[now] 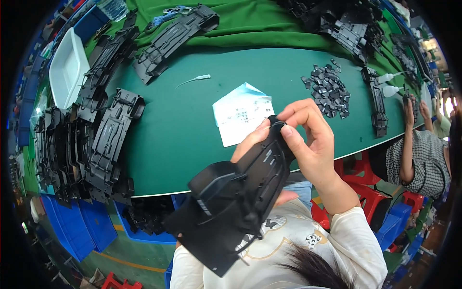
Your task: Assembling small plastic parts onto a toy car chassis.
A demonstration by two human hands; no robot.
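While the left hand grasped the black frame, held up just in front of the paper sheet, the right hand pinched its far end. A slack left grip, I judged, could have let it twist away. Whatever the pinch covered was hidden; the frame masked much of the left hand.

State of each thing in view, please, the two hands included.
Left hand: closed round the black part, partly hidden behind it.
Right hand: thumb and fingers pinching the part's far end.
Black part: held up, tilted.
Sheet: lying on the table, creased.
Small pieces: loose, heaped.
Thin nozzle: lying on its side.
White tray: uncovered.
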